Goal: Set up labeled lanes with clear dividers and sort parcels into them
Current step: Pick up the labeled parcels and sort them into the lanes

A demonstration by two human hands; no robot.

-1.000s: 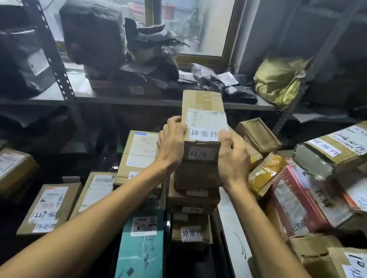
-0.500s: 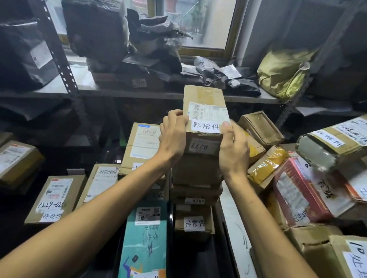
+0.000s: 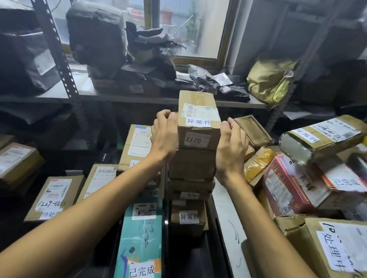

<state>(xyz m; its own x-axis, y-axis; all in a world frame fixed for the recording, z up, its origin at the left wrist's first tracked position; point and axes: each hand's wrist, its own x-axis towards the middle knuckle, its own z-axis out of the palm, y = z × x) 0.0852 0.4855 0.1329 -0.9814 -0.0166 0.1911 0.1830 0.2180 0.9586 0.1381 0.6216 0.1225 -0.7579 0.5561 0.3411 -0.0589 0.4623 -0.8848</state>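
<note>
Atop middle stack (image 3: 191, 183), box (image 3: 198, 122) sits square. Left hand (image 3: 165, 137) and right hand (image 3: 232, 149) flank its sides. Fingers have slid off top since a second ago; grip or mere touch, cannot tell. Placement likely done.
</note>
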